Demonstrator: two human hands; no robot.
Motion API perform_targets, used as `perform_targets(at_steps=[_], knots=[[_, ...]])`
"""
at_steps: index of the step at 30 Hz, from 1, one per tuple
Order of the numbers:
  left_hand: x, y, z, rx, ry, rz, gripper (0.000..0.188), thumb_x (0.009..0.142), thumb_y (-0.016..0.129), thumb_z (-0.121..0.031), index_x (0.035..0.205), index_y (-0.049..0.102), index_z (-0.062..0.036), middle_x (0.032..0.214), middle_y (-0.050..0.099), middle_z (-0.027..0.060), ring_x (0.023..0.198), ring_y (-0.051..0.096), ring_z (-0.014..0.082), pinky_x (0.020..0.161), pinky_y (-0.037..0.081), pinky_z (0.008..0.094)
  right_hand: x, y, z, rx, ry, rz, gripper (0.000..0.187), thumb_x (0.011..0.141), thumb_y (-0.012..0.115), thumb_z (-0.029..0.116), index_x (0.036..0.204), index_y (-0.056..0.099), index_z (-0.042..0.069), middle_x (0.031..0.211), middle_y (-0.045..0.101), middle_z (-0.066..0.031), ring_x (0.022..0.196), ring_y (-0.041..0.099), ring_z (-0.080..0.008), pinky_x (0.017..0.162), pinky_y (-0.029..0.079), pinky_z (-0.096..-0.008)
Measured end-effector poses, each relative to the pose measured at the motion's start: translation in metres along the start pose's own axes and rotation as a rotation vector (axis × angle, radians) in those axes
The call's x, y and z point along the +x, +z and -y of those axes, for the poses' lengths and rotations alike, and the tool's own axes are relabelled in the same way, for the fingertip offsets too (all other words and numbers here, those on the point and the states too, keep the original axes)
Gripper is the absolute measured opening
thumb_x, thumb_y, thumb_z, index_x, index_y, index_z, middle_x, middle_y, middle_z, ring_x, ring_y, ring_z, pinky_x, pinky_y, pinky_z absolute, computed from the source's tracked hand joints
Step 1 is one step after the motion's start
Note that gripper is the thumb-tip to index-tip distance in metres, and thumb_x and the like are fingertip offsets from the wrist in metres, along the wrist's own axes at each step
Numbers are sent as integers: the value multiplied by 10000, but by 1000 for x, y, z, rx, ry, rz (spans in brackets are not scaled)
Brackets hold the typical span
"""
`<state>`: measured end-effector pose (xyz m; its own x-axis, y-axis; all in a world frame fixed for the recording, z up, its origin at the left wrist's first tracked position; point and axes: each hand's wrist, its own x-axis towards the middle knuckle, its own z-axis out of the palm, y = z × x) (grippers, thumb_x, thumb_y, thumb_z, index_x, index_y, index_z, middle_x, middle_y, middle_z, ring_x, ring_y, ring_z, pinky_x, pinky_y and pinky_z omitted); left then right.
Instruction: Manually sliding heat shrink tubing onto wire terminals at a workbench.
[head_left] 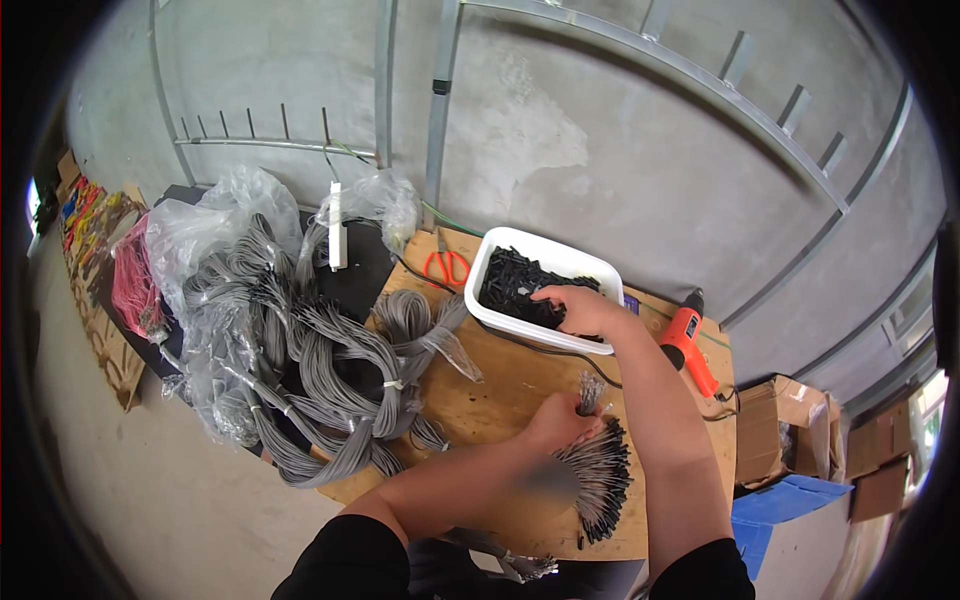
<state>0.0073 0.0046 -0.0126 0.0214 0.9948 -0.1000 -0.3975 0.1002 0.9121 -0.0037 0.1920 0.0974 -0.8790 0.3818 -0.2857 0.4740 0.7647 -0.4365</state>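
Observation:
My left hand (558, 425) is closed round a bundle of thin grey wires (588, 398) above the wooden tabletop (480, 395). Bare-looking silvery ends stick up past the fist. Below it, a fan of wires with black sleeved ends (605, 480) spreads out to the right. My right hand (583, 310) reaches into a white plastic tub (610, 280), its bent fingers down among many short black tube pieces (520, 280). The fingers look drawn together, but what lies between the tips is hidden.
Orange-handled scissors (447, 268) lie left of the tub. An orange heat gun (685, 335) stands to its right, with a black cable. Coiled grey wire bundles (340, 370) and clear plastic bags (235, 210) fill the left side. Cardboard boxes (785, 425) and a concrete wall bound the right.

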Motion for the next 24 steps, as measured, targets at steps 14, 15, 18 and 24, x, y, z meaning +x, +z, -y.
perform_targets(at_steps=[14, 15, 18, 24], knots=[[-11, 5, -23, 229, -12, -100, 274, 867, 660, -62, 638, 521, -6, 554, 550, 44, 474, 503, 118, 438, 375, 296, 48, 28, 34, -7, -157, -252, 313, 776, 782, 124, 1071, 687, 86, 1025, 663, -165, 964, 666, -316, 854, 538, -389], [-12, 5, -26, 228, -11, -97, 274, 867, 660, -62, 638, 521, -6, 554, 550, 44, 474, 503, 118, 438, 375, 296, 47, 27, 31, -9, -154, -253, 313, 776, 782, 124, 1071, 687, 86, 1025, 663, -165, 964, 666, -316, 854, 538, -389], [-18, 5, -35, 245, -49, -110, 244, 864, 682, -88, 668, 572, 9, 562, 571, 34, 460, 498, 94, 430, 355, 268, 41, 21, 29, 401, 82, -242, 170, 834, 696, 43, 1000, 664, 36, 853, 651, -72, 689, 639, -132, 616, 526, -277], [-16, 9, -32, 40, 1, -64, 252, 862, 687, -75, 661, 560, 5, 566, 575, 44, 466, 512, 106, 439, 366, 277, 38, 9, 6, 1337, 147, -362, 135, 847, 615, -7, 972, 626, 42, 784, 602, -53, 641, 552, -147, 525, 424, -247]])
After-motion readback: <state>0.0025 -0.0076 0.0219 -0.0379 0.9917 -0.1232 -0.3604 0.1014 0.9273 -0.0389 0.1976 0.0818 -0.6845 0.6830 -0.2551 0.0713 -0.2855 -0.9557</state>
